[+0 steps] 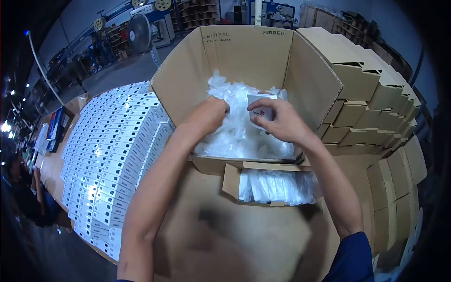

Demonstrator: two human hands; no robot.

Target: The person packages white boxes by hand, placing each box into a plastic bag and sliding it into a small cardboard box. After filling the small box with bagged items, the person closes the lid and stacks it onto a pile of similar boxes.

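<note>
Pinching a white card [261,113] from its right side: right hand [283,120], the nearer one. Card's over plastic bags [237,134] inside the big carton [249,51], right of left hand [210,115]. Left fingers curled; can't tell if gripping.

The brown worktop [225,239] shows bare nearest the person. A large open carton [246,54] stands towards its far side, a small open box [230,181] just in front. White boxes [110,141] are stacked left, brown boxes [359,84] right.
</note>
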